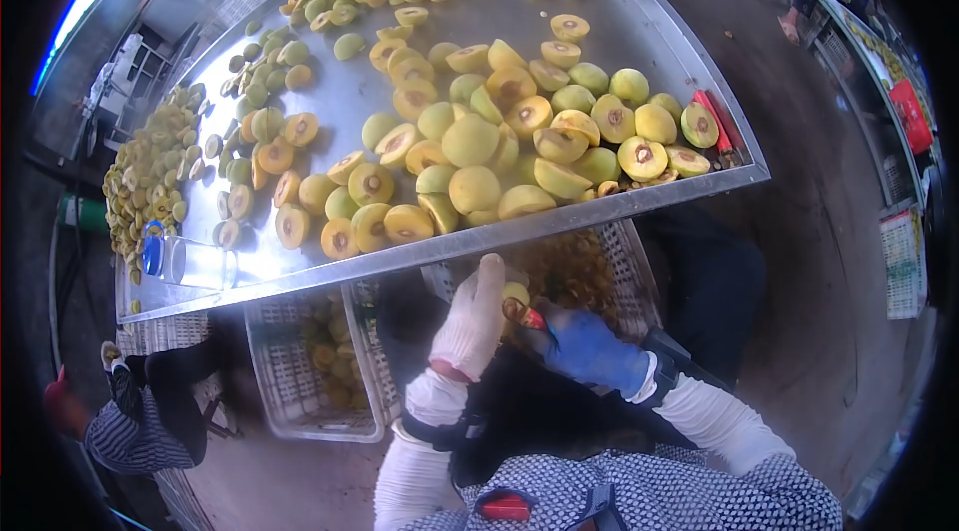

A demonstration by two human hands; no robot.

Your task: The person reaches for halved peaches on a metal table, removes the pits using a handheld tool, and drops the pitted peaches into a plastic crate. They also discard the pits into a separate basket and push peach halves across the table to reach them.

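Observation:
Below the near edge of the metal table (639,206), my left hand (470,323), in a white knit glove, is closed around a yellow-green stone fruit (515,293), partly hidden by the fingers. My right hand (596,346), in a blue glove, grips a red-handled hand tool (527,315), whose working end is against or close to the fruit; its exact kind is not clear. Under both hands stands a white plastic crate (634,276) holding brownish-yellow scraps (574,266). Many halved fruits (470,139) lie on the table, several with brown pits showing.
A second red-handled tool (712,119) lies at the table's right corner. A clear jar with a blue lid (185,259) lies at the left. Another white crate (262,371) holds fruit below the table. A co-worker in a striped sleeve (140,431) sits at the left.

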